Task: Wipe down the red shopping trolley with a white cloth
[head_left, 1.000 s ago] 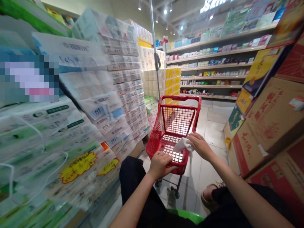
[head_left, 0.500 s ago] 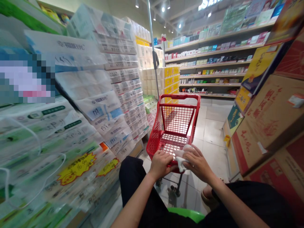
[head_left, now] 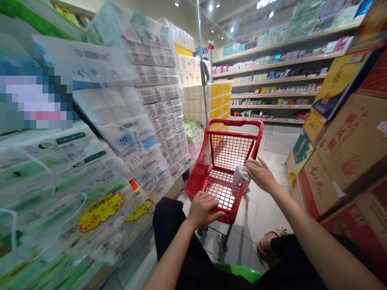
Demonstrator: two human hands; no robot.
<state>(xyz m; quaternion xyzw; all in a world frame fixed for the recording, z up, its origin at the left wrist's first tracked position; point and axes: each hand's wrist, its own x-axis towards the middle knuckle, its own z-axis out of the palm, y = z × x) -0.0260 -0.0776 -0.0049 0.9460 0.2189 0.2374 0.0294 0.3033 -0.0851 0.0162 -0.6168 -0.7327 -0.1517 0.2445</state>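
A small red plastic shopping cart with grid walls stands between my knees on the tiled floor. My left hand is wrapped over the near rim of its basket, the thumb lying along the edge. In my right hand is a crumpled white cloth, pressed against the right side rim of the basket. Part of the cloth hangs over the inside of that rim, and the palm side of the hand is hidden.
On the left rise stacks of wrapped tissue packs with yellow price tags. Cardboard boxes line the right side. A metal pole stands behind the cart, and shelves of small goods fill the back. A green seat edge shows below me.
My right hand has moved with the cloth from the near rim to the right side rim, away from my left hand. The cart has turned slightly, its far end shifting right.
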